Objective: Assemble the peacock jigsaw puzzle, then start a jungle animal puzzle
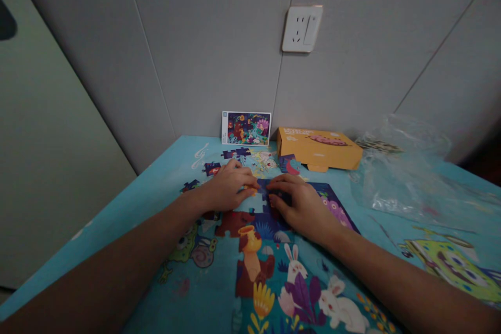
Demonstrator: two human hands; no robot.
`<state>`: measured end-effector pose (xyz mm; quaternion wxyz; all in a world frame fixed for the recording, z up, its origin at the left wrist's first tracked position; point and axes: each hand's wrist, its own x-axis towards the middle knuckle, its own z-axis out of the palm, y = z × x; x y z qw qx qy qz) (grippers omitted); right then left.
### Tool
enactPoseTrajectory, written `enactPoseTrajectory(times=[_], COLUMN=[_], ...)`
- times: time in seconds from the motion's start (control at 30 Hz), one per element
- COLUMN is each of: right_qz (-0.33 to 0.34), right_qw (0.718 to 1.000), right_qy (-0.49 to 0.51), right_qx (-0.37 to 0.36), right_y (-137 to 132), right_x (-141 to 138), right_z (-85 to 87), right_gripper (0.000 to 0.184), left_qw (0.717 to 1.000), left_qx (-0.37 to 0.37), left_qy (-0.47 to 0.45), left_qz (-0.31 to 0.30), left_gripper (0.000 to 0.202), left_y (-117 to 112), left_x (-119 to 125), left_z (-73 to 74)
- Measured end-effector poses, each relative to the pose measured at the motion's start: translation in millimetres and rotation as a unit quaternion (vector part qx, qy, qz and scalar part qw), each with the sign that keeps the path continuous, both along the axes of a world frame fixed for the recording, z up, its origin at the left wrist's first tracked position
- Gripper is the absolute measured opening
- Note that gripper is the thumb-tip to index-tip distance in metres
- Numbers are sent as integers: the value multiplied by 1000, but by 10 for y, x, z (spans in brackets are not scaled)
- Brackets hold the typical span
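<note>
A partly joined jigsaw puzzle (274, 266) with rabbits, flowers and a brown figure lies on the blue cartoon tablecloth (129, 229). My left hand (227, 188) rests palm down at the puzzle's top edge, its fingers together and pressing on a small piece that I cannot make out. My right hand (297, 203) lies flat beside it on the dark blue part of the puzzle, fingertips almost touching the left hand's. Loose puzzle pieces (213, 168) lie just beyond the hands.
A reference picture card (246, 128) leans against the grey wall. An orange puzzle box (319, 148) lies to its right, with crumpled clear plastic wrap (403, 172) beyond it. A wall socket (301, 28) is above. The table's left edge runs diagonally.
</note>
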<state>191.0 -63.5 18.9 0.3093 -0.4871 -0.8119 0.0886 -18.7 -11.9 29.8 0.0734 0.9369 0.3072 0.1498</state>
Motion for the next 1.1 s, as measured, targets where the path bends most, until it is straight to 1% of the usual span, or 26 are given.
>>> enactPoseTrajectory(times=[0.1,0.13,0.17,0.2,0.23,0.27,0.3,0.33,0.37,0.4,0.43,0.47,0.5,0.57,0.6,0.67,0.7,0.77,0.83,0.87,0.9,0.93,1.0,1.07,1.1], right_qz=[6,23,50,82,114,138,152,157,155,153,152,151,149,145,145,144,144,145,148,148,148,148,148,149,150], right_qw=[996,995,995,994,990,983,978,975,975,976,976,976,976,976,977,977,977,976,975,975,976,976,977,977,977], right_qy=[26,15,-11,-46,-85,-117,-137,-145,-144,-141,-140,-140,-143,-145,-145,-143,-144,-148,-153,-154,-153,-151,-145,-143,-143], right_qx=[88,100,91,64,25,-14,-44,-62,-69,-70,-69,-68,-68,-67,-66,-64,-63,-60,-56,-55,-54,-54,-55,-55,-54], right_y=[-45,-60,-73,-83,-89,-91,-91,-87,-83,-79,-76,-75,-76,-83,-88,-96,-98,-99,-97,-95,-94,-93,-94,-95,-95], right_x=[-12,-12,-11,-7,-2,5,13,19,25,28,29,28,26,21,19,19,21,25,27,28,27,26,23,23,24], right_z=[42,54,61,64,62,57,50,44,38,36,36,39,44,57,63,70,71,71,69,69,68,69,70,71,70], right_gripper=[32,36,39,42,44,47,49,51,53,53,52,51,51,51,50,50,50,50,50,50,49,49,49,48,48], left_qw=[1000,1000,999,997,992,980,961,936,901,867,843,826,815,809,813,837,855,897,928,937,942,943,934,911,891], left_qx=[-8,-10,-10,-5,2,12,24,29,27,19,-3,-27,-45,-71,-80,-87,-82,-53,-24,-18,-18,-24,-45,-73,-85], left_qy=[-13,-25,-39,-56,-74,-92,-114,-143,-179,-203,-213,-215,-212,-194,-174,-107,-63,20,66,73,69,56,-7,-120,-190], left_qz=[2,8,26,59,105,177,249,321,395,455,494,520,537,550,549,529,508,439,365,340,327,327,355,388,403], left_gripper=[26,27,31,37,44,49,52,52,51,50,48,45,42,35,31,31,37,48,50,47,43,38,27,23,24], left_y=[0,17,46,87,140,202,271,342,412,476,531,574,604,627,621,584,558,504,461,446,436,429,425,433,443], left_x=[3,-4,-20,-49,-95,-159,-240,-335,-439,-543,-639,-719,-776,-816,-801,-734,-697,-640,-617,-612,-607,-601,-585,-582,-594], left_z=[-27,-45,-64,-81,-95,-105,-112,-116,-118,-121,-124,-127,-129,-123,-114,-86,-71,-43,-24,-14,-4,8,40,73,86])
